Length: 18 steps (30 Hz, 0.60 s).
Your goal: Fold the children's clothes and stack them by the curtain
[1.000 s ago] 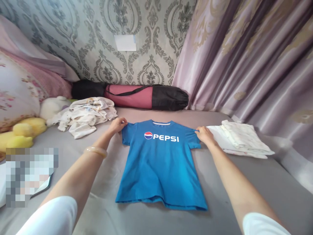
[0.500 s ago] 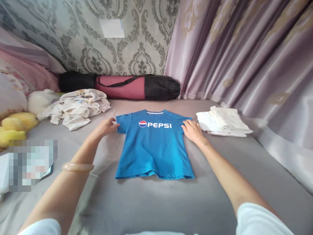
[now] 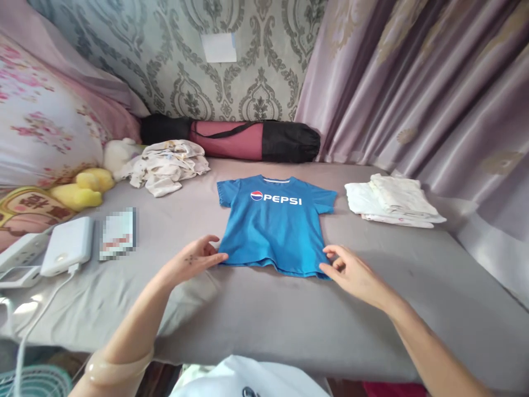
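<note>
A blue short-sleeved T-shirt [image 3: 273, 231] with white PEPSI lettering lies flat, its neck away from me and its hem toward me. My left hand [image 3: 198, 258] is at the left hem corner, thumb and fingers apart, the thumb tip against the edge. At the right hem corner is my right hand [image 3: 351, 273], its thumb and index finger spread at the shirt's edge. Neither hand visibly grips the cloth. The lower edge between them is slightly rippled.
Folded white clothes [image 3: 392, 201] lie at right, a crumpled patterned cloth [image 3: 169, 165] at back left. Behind is a black and pink roll bag [image 3: 231, 139]. At left are a white power bank [image 3: 68, 245], a power strip [image 3: 25, 248] and yellow plush toys [image 3: 82, 190].
Both hands have moved from the shirt's sleeves down toward me to its hem corners. The view has shifted left and down, showing the bed's front edge. The shirt stays spread flat.
</note>
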Tool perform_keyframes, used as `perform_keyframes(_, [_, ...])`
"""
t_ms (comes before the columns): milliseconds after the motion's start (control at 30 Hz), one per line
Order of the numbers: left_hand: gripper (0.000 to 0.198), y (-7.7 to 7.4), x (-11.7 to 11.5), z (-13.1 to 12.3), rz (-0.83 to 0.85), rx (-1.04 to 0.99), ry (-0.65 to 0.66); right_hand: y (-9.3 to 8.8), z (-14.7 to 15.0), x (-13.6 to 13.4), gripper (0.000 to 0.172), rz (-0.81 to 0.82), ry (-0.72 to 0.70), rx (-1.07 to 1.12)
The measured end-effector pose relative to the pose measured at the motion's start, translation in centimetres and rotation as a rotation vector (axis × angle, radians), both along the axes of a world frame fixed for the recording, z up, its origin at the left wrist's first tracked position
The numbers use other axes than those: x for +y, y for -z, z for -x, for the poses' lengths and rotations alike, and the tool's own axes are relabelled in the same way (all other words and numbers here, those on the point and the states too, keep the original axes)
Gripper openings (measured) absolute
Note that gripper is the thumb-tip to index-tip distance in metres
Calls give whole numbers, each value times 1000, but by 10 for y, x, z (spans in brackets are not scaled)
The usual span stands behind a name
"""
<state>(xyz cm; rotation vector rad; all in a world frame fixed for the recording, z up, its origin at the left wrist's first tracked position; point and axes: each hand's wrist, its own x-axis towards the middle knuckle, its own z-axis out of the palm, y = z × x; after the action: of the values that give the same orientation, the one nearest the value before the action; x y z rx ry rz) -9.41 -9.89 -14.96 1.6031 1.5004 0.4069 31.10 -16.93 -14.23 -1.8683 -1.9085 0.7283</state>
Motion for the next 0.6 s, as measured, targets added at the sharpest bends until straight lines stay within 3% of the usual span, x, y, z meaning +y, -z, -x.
perform_keyframes(200, [75, 14, -18, -10, -226, 2, 45, 16, 4, -12, 33, -138, -80, -72])
perform_keyframes(367, [52, 16, -19, -21, -304, 85, -32, 21, 17, -6, 37, -232, 18, -150])
perform_keyframes(600, [49, 7, -19, -24, -377, 311, 43, 17, 14, -5, 45, -295, -46, -159])
